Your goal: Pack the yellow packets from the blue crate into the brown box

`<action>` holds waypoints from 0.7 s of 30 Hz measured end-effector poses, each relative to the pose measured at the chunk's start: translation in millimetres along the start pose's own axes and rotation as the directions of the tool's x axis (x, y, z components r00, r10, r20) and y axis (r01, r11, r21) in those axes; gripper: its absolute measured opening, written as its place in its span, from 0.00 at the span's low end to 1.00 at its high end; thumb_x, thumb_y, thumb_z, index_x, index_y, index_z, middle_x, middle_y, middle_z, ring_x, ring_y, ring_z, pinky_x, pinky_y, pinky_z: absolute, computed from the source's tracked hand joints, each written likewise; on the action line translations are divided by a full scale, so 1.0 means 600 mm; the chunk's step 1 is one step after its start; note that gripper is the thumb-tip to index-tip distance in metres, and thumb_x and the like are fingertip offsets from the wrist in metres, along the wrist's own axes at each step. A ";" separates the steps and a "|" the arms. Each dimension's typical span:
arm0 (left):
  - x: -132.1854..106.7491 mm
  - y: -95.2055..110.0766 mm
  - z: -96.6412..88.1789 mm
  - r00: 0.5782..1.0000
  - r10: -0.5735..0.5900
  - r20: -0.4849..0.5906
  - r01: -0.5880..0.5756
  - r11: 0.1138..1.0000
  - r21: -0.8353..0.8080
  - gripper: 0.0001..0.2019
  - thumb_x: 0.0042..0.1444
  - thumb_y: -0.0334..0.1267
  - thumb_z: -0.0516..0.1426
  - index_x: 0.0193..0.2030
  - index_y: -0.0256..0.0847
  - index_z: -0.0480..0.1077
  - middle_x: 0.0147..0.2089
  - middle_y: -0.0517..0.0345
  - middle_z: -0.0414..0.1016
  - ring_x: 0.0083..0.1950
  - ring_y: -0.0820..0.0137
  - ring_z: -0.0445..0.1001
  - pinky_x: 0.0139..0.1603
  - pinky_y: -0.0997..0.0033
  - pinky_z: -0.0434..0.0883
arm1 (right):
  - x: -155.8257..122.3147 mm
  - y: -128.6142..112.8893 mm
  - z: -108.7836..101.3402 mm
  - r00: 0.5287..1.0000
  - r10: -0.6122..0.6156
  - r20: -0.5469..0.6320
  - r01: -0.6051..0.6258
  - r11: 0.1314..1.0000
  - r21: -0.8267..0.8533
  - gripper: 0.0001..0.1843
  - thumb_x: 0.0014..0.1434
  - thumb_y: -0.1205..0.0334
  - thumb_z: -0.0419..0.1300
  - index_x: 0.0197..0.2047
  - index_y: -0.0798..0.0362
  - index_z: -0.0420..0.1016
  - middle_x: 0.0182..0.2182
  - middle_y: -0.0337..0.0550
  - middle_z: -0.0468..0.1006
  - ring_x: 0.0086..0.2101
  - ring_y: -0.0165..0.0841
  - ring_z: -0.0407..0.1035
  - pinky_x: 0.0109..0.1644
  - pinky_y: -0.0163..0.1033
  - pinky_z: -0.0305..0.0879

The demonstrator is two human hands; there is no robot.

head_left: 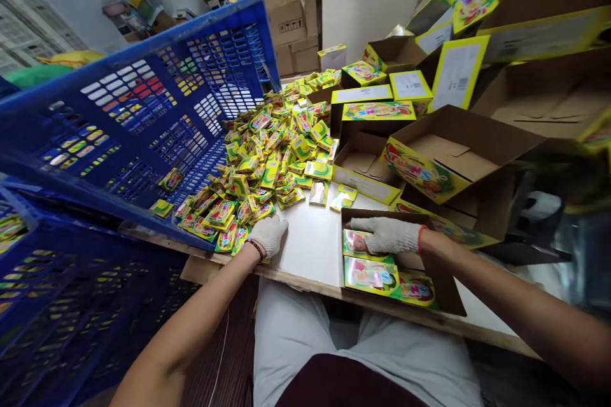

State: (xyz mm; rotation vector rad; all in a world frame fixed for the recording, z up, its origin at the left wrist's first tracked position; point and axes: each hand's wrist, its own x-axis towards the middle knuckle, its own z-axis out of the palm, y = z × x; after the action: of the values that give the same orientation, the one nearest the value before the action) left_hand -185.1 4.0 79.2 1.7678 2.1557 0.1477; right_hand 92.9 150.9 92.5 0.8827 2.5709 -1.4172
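Note:
My right hand (392,234), in a pale knit glove with bare fingertips showing, reaches into an open brown carton (449,289) at the table's front edge. Its fingers and thumb are on a small yellow-and-green box (352,242) at the carton's back left. Two more such boxes lie flat in front of it, a left one (370,275) and a right one (416,288). My left hand (268,235), gloved too, is curled at the near edge of a heap of small boxes (267,159). Its fingers are mostly hidden beneath it, and what they hold does not show.
A blue plastic crate (143,86) lies tipped at the left, boxes spilling from it onto the white tabletop (308,245). Another blue crate (71,292) stands lower left. Open printed cartons (429,152) pile up on the right. Large cardboard boxes (289,6) are stacked behind.

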 end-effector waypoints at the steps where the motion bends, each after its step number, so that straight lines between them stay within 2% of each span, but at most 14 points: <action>1: 0.009 -0.004 -0.003 1.000 0.009 0.002 -0.009 1.000 -0.002 0.09 0.47 0.30 0.60 0.38 0.37 0.75 0.39 0.41 0.78 0.47 0.50 0.77 0.56 0.45 0.71 | -0.006 -0.006 -0.009 1.000 0.007 -0.029 -0.008 1.000 -0.030 0.29 0.48 0.46 0.67 0.51 0.49 0.82 0.46 0.46 0.83 0.45 0.48 0.76 0.52 0.48 0.72; 3: 0.018 0.003 -0.011 0.999 0.043 -0.015 -0.043 0.999 -0.010 0.12 0.50 0.31 0.59 0.43 0.39 0.75 0.43 0.41 0.78 0.50 0.51 0.76 0.58 0.47 0.70 | -0.021 -0.019 -0.027 0.997 0.028 -0.077 -0.033 0.998 -0.061 0.29 0.50 0.49 0.65 0.54 0.50 0.80 0.49 0.46 0.82 0.48 0.48 0.75 0.54 0.48 0.70; 4: 0.019 0.014 -0.018 0.996 0.068 -0.053 -0.072 0.995 -0.066 0.15 0.51 0.32 0.59 0.47 0.40 0.75 0.46 0.43 0.78 0.52 0.52 0.75 0.59 0.48 0.69 | -0.029 -0.025 -0.037 0.992 0.020 -0.125 -0.027 0.998 -0.055 0.27 0.52 0.50 0.63 0.54 0.51 0.80 0.48 0.46 0.82 0.48 0.47 0.75 0.54 0.47 0.70; 6: 0.014 0.050 -0.036 0.975 0.118 -0.187 -0.175 0.930 -0.324 0.23 0.54 0.36 0.60 0.58 0.41 0.70 0.51 0.47 0.77 0.56 0.56 0.74 0.61 0.53 0.70 | -0.047 -0.042 -0.054 0.970 -0.022 -0.243 0.015 0.999 -0.032 0.25 0.56 0.52 0.59 0.54 0.53 0.79 0.44 0.45 0.82 0.46 0.43 0.74 0.53 0.44 0.69; 7: 0.008 0.075 -0.046 0.955 0.133 -0.263 -0.251 0.835 -0.490 0.26 0.56 0.39 0.60 0.62 0.42 0.67 0.54 0.48 0.77 0.57 0.57 0.74 0.61 0.56 0.71 | -0.055 -0.052 -0.062 0.955 -0.047 -0.293 0.042 0.999 -0.023 0.25 0.57 0.52 0.58 0.55 0.54 0.78 0.43 0.44 0.81 0.45 0.41 0.74 0.52 0.43 0.69; 8: 0.001 0.102 -0.056 0.934 0.142 -0.327 -0.330 0.697 -0.637 0.28 0.57 0.41 0.60 0.65 0.42 0.65 0.56 0.49 0.75 0.59 0.58 0.73 0.62 0.57 0.71 | -0.063 -0.063 -0.070 0.944 -0.076 -0.322 0.077 0.997 -0.012 0.27 0.56 0.52 0.59 0.57 0.55 0.76 0.42 0.43 0.81 0.44 0.40 0.73 0.52 0.43 0.69; 10: -0.014 0.160 -0.068 0.907 0.183 -0.379 -0.420 0.435 -0.797 0.29 0.58 0.46 0.61 0.66 0.44 0.63 0.62 0.50 0.72 0.62 0.59 0.72 0.64 0.59 0.70 | -0.076 -0.084 -0.085 0.949 -0.155 -0.273 0.170 0.985 0.030 0.32 0.54 0.52 0.62 0.60 0.55 0.73 0.44 0.41 0.79 0.44 0.38 0.72 0.51 0.41 0.68; 11: -0.021 0.186 -0.069 0.903 0.212 -0.374 -0.428 0.359 -0.829 0.30 0.58 0.48 0.62 0.65 0.45 0.63 0.63 0.50 0.71 0.63 0.59 0.71 0.64 0.59 0.70 | -0.083 -0.093 -0.093 0.959 -0.202 -0.198 0.219 0.974 0.064 0.32 0.52 0.51 0.63 0.59 0.55 0.74 0.44 0.41 0.79 0.45 0.38 0.72 0.51 0.40 0.68; 13: -0.027 0.224 -0.059 0.904 0.244 -0.352 -0.415 0.300 -0.859 0.33 0.58 0.53 0.62 0.67 0.45 0.61 0.65 0.48 0.70 0.63 0.58 0.72 0.63 0.59 0.71 | -0.097 -0.100 -0.110 0.966 -0.256 -0.033 0.258 0.955 0.147 0.26 0.52 0.49 0.63 0.51 0.56 0.77 0.42 0.40 0.79 0.43 0.37 0.72 0.47 0.38 0.68; 15: -0.023 0.245 -0.034 0.916 0.220 -0.335 -0.394 0.336 -0.856 0.35 0.60 0.58 0.58 0.68 0.43 0.59 0.65 0.45 0.70 0.60 0.58 0.74 0.60 0.58 0.72 | -0.114 -0.094 -0.129 0.979 -0.201 0.039 0.193 0.971 0.143 0.18 0.51 0.51 0.64 0.41 0.55 0.78 0.37 0.38 0.79 0.38 0.35 0.72 0.42 0.37 0.68; 16: -0.017 0.250 -0.019 0.923 0.193 -0.332 -0.383 0.393 -0.836 0.33 0.62 0.59 0.55 0.68 0.42 0.59 0.64 0.44 0.70 0.59 0.57 0.74 0.60 0.57 0.73 | -0.121 -0.087 -0.136 0.991 -0.131 0.036 0.128 0.988 0.084 0.14 0.50 0.54 0.64 0.37 0.54 0.77 0.33 0.36 0.79 0.36 0.34 0.71 0.40 0.36 0.67; 18: -0.003 0.260 0.014 0.923 0.177 -0.342 -0.379 0.574 -0.726 0.29 0.66 0.57 0.50 0.65 0.40 0.63 0.63 0.43 0.71 0.58 0.57 0.74 0.61 0.54 0.71 | -0.130 -0.070 -0.144 0.999 0.040 0.004 -0.039 0.991 -0.125 0.05 0.48 0.61 0.66 0.30 0.52 0.77 0.27 0.34 0.76 0.31 0.32 0.70 0.38 0.36 0.65; 19: 0.004 0.266 0.030 0.914 0.204 -0.351 -0.390 0.680 -0.620 0.26 0.67 0.54 0.49 0.64 0.40 0.65 0.62 0.43 0.72 0.60 0.56 0.73 0.62 0.53 0.69 | -0.130 -0.061 -0.144 0.991 0.130 -0.012 -0.129 0.961 -0.243 0.03 0.46 0.65 0.66 0.27 0.52 0.76 0.24 0.34 0.74 0.29 0.33 0.69 0.38 0.37 0.64; 21: 0.013 0.282 0.056 0.894 0.311 -0.323 -0.413 0.851 -0.324 0.23 0.66 0.50 0.51 0.62 0.38 0.67 0.59 0.42 0.74 0.61 0.53 0.70 0.64 0.49 0.65 | -0.117 -0.048 -0.134 0.958 0.285 -0.023 -0.271 0.880 -0.391 0.04 0.44 0.68 0.66 0.21 0.53 0.75 0.19 0.35 0.71 0.28 0.34 0.69 0.40 0.39 0.64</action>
State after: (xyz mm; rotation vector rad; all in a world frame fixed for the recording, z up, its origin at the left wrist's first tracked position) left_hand -18.0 43.6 96.3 1.9728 1.7492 0.8852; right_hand 152.6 171.8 183.0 1.0862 2.4426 -0.7950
